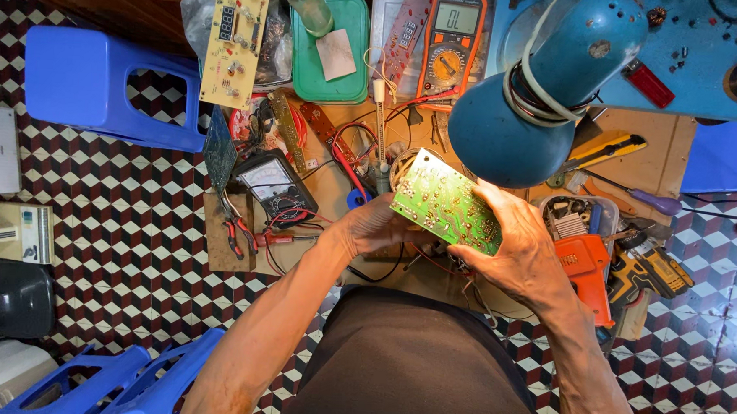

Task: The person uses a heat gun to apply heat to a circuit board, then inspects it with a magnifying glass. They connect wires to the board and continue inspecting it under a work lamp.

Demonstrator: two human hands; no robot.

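Observation:
Both hands hold a green circuit board (444, 200) over the low wooden workboard (641, 141), solder side up and tilted. My left hand (376, 226) grips its near left edge from below. My right hand (518, 244) clasps its right end, fingers curled over the edge. Thin red wires hang from the board beneath my hands. A soldering iron stand (379, 140) rises just behind the board.
A blue desk lamp (534, 90) hangs over the board's right. An orange digital multimeter (450, 43), an analogue meter (275, 187), red-handled pliers (234, 229), a green tray (335, 50), other circuit boards and an orange drill (585, 273) surround it. Blue plastic stools (97, 88) stand on the chequered floor.

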